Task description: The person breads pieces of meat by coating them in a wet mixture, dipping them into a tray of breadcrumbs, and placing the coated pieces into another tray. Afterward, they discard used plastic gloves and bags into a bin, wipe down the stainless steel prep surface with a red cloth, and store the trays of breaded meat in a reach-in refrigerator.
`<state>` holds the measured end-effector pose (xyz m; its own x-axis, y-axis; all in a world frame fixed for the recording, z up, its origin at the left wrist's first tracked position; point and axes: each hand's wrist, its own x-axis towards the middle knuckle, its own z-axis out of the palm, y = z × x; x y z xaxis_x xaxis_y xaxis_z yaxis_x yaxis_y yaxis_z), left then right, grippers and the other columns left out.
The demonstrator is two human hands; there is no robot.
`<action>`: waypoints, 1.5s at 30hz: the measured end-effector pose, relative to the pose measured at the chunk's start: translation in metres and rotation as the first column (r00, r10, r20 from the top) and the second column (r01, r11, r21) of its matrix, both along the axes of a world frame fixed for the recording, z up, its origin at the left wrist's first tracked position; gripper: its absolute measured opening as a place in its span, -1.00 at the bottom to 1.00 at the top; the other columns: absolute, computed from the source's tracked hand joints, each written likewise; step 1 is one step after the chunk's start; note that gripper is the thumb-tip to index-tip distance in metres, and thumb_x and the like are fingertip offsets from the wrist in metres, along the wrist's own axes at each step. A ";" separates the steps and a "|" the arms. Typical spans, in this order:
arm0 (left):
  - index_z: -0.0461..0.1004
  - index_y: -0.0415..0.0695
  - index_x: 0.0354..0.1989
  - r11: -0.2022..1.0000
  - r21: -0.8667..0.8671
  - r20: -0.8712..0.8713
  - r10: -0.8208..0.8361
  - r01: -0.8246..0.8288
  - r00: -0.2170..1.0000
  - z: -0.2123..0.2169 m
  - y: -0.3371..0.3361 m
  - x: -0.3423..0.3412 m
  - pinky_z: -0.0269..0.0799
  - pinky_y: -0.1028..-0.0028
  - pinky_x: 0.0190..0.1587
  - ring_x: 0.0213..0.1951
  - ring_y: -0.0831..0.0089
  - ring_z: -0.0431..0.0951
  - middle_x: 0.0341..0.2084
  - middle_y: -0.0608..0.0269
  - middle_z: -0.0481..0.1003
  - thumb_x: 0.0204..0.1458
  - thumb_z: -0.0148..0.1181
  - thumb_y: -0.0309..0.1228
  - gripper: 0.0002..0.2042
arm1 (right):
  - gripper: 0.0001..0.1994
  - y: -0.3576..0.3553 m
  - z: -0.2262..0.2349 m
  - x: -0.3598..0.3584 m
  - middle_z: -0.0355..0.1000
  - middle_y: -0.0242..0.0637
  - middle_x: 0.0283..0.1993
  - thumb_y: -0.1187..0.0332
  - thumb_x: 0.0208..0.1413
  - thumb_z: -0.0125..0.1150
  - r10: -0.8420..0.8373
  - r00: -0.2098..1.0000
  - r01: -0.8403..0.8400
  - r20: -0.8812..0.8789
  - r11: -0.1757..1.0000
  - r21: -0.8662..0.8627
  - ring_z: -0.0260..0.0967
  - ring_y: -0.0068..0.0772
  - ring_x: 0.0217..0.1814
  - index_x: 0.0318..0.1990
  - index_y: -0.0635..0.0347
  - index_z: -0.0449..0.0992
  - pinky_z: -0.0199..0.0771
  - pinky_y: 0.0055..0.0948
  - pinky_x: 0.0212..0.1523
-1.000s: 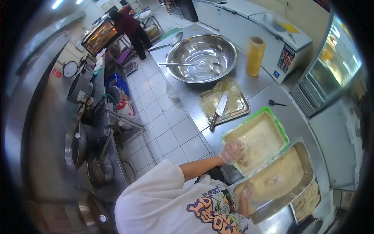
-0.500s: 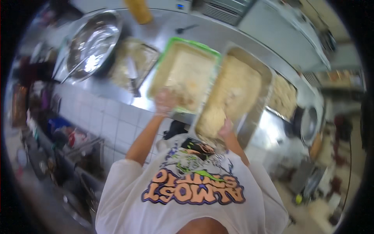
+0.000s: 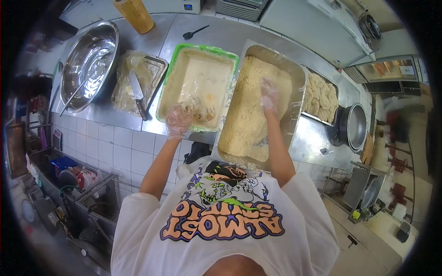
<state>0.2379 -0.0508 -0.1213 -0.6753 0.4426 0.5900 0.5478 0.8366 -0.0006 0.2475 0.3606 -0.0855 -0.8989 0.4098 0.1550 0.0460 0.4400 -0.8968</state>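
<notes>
Since half a second back, right hand (image 3: pixel 269 95) pushed further up into the crumbs (image 3: pixel 251 115) of the steel tray (image 3: pixel 298 99), gloved fingers spread open on the heap and gripping nothing; left hand (image 3: pixel 178 120) drawn to the near rim of the green-edged tub (image 3: pixel 168 78) of batter, loosely curled, grip not clear. Just beyond that left hand, pale pieces (image 3: pixel 202 110) lying in the batter; further left on the desk (image 3: pixel 106 117), knife (image 3: pixel 137 94) on a wrapped tray and steel bowl (image 3: pixel 87 64)

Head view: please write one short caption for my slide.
Gloved left hand at the green-rimmed batter tray, gloved right hand in the metal crumb tray.
</notes>
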 end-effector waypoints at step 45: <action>0.47 -0.19 -0.40 0.993 0.113 0.003 -0.036 0.036 0.999 0.027 0.023 -0.010 0.42 0.21 -0.45 -0.50 0.09 0.49 -0.54 0.04 0.45 -0.10 0.32 -0.26 -0.74 | -0.65 0.049 -0.051 0.106 0.44 -0.07 0.05 0.37 0.18 -0.01 -0.166 0.876 -0.160 0.453 0.786 0.597 0.38 -0.06 0.08 0.11 0.17 0.43 0.36 -0.18 0.11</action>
<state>0.2277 -0.0279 -0.0947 -0.6630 0.3971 0.6346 0.5773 0.8109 0.0957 0.3537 0.4100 -0.1365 -0.9233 0.3793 -0.0600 0.3784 0.8722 -0.3098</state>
